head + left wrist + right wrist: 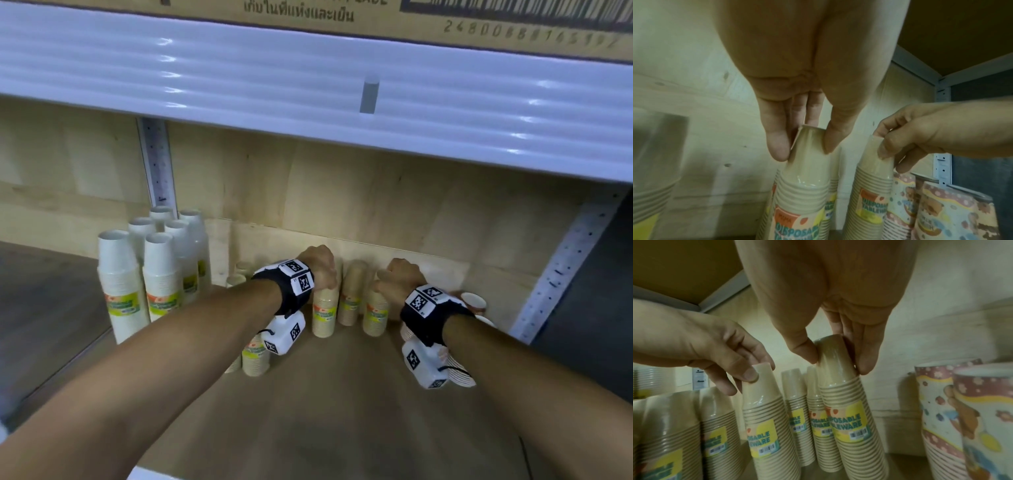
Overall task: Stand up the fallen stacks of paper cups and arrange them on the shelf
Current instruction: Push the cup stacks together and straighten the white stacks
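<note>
Paper-cup stacks stand on the wooden shelf [342, 394], one pinched in each of my hands
White stacks [120, 284] far left; my left hand [320, 265] pinches the top of a tan stack [323, 313], my right hand [399, 279] pinches the next tan stack [376, 313], patterned stacks [953, 418] just right

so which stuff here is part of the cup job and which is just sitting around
In the job:
left hand pinching a tan cup stack
right hand pinching another tan stack
wooden shelf

Just there:
white cup stacks
bear-print cups
cardboard box
</note>
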Tool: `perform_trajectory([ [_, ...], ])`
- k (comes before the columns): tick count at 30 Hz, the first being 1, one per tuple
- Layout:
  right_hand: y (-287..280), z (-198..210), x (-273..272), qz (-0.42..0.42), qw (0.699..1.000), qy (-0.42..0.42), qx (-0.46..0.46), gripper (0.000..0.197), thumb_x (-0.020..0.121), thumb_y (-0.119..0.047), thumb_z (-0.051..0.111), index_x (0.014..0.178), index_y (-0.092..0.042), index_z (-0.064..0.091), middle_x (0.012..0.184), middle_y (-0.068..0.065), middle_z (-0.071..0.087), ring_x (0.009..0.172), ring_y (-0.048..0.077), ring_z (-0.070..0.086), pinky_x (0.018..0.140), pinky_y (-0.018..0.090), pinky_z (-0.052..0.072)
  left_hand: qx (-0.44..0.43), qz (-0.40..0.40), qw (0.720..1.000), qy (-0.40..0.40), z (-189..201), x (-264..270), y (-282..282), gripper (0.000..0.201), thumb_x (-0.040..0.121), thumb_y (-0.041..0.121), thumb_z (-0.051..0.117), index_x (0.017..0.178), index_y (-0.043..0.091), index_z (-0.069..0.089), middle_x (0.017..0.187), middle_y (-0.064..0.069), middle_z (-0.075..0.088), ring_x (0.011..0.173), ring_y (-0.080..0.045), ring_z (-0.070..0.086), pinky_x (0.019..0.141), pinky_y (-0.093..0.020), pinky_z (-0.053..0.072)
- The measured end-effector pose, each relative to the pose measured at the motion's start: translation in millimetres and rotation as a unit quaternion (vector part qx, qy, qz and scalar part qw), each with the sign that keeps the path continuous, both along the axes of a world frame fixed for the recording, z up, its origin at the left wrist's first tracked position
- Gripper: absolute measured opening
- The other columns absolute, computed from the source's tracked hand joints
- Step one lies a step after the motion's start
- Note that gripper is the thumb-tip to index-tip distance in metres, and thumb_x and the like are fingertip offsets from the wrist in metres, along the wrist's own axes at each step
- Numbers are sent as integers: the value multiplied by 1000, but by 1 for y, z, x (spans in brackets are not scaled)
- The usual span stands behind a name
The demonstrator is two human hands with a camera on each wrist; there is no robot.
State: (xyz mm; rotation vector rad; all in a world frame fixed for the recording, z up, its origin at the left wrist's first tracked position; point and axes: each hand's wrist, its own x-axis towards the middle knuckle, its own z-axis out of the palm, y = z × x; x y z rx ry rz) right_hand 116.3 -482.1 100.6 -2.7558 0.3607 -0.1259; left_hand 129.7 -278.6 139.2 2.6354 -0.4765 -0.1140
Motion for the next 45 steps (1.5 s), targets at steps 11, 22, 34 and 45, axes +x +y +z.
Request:
perform_trajectory([
  [11, -2, -2, 25, -13, 999, 3, 36, 47, 71, -47, 50, 103, -14, 59, 107, 3, 48, 85, 19, 44, 66, 28, 34, 36, 2, 999, -6, -11, 17, -15, 35, 83, 20, 72, 114, 5, 68, 113, -10, 68, 99, -25, 64, 80, -33, 55],
  [22, 5, -6, 30, -40, 995, -24, 85, 31, 89, -26, 53, 116, -9, 50, 119, 14, 55, 102, 33, 56, 76, 31, 42, 20, 2, 1000, 9, -10, 19, -14, 39, 82, 20, 74, 117, 5, 66, 114, -9, 67, 100, -25, 64, 80, -32, 54],
  [34, 19, 8, 8, -42, 998, -44, -6, 40, 92, -35, 45, 125, -13, 42, 122, 12, 49, 106, 38, 57, 89, 47, 48, 17, 7, 1000, -1, -5, 6, -6, 50, 84, 24, 73, 128, 11, 54, 128, -8, 56, 113, -27, 56, 84, -31, 49],
  [45, 63, 43, -17, 14, 994, -103, -32, 41, 90, -33, 53, 126, -15, 47, 123, 8, 47, 105, 35, 59, 85, 40, 47, 49, 15, 997, -52, 48, -33, 42, 44, 92, 31, 65, 128, 7, 58, 133, -8, 53, 119, -25, 54, 93, -33, 47],
])
